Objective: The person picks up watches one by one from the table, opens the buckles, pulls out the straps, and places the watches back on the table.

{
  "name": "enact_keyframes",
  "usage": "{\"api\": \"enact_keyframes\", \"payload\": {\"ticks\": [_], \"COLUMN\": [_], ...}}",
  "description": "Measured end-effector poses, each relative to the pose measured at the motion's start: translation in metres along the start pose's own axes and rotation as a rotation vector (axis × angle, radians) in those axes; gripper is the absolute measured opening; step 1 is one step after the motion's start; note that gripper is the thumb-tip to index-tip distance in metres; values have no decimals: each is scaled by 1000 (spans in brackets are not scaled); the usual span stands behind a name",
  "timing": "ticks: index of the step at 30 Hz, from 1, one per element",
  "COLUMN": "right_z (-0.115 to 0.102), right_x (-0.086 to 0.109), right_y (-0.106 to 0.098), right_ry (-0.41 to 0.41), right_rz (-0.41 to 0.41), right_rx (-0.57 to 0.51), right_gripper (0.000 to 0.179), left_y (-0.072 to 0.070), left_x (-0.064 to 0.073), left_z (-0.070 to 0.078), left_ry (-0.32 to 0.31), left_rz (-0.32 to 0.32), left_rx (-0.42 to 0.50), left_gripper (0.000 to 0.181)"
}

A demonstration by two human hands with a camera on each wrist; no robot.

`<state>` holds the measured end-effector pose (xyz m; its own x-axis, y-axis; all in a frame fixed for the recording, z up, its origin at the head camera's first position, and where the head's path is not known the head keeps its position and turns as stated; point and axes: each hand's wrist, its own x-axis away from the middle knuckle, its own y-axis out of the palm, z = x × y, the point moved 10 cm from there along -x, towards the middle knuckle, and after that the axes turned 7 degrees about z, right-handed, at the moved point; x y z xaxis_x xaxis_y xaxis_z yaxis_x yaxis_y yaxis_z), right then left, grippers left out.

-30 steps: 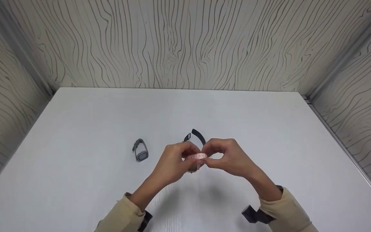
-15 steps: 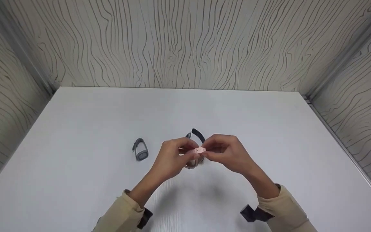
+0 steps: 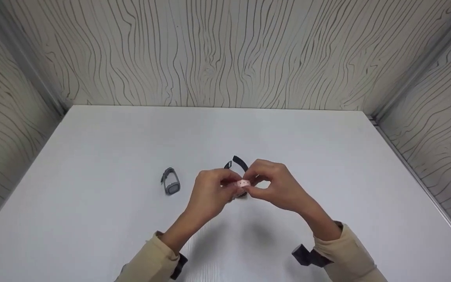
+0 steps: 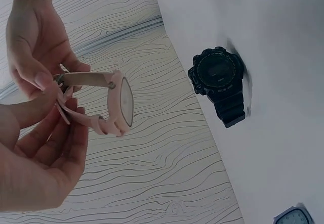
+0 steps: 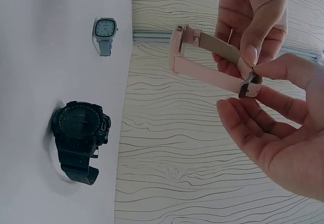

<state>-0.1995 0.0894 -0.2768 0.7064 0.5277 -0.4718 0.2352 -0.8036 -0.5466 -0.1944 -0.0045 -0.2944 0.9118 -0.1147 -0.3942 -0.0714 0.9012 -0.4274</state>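
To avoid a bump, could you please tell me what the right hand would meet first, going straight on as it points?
Past the pink watch it holds, the right hand would probably meet the left hand first; depth is hard to judge.

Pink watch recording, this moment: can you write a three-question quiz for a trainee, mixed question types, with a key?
1. True or false: in the head view, the gray watch lies to the right of the black watch.
2. How many watches can be seen lying on the table? A: one. B: two. C: three.
3. Fill in: the left hand and the right hand both hold the pink watch by its ____.

Key:
1. False; the gray watch lies to the left of the black watch.
2. B.
3. Strap.
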Motion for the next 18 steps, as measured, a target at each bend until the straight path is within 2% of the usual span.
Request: {"api": "enact_keyframes", "payload": {"ticks": [5,13,15,18], "right_z": [-2,11,12,12], "right_x": [0,3,4,4], "right_y": [-3,-5,-4,-1], "right_ry": [-37,56,60,58], "right_rz": [12,19,14,-9], "right_rx": [-65,-277,-284,-237], "right_gripper": [5,10,11,11], "left_y": [-1,-2,-2,-1], "left_x": [-1,-1,0,3], "left_z": [-4,-13,-15,-15], "left_ry": [-26,-87,-106,-115], "left_rz": [-25,-53,-50,-36], "left_rx": [26,104,99,52], "left_gripper": [8,9,9,9]}}
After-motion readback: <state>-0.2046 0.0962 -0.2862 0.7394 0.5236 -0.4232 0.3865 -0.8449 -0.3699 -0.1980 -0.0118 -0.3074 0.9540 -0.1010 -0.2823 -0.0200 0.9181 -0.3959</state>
